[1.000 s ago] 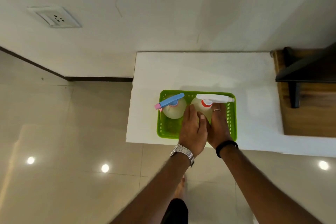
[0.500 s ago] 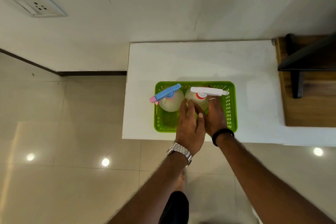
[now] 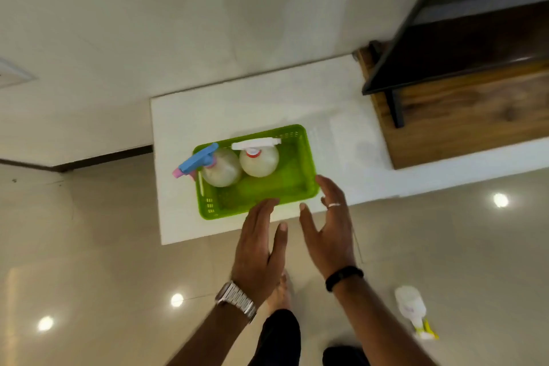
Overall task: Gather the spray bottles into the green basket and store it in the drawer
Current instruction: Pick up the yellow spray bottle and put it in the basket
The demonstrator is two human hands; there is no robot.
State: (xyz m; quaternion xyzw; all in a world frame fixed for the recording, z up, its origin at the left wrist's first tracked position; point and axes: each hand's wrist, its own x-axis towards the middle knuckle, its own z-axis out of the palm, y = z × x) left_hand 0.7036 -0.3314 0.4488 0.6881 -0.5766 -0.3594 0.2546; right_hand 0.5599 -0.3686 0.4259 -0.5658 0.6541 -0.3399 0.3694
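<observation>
Fingers of both hands spread, empty, near green basket (image 3: 300, 184) front rim. Third bottle (image 3: 411, 306) lay on floor: fetch it before lifting basket.

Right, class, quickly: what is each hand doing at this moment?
Left hand: open, holding nothing, fingertips at the near rim of the green basket.
Right hand: open, holding nothing, beside the basket's near right corner.
</observation>
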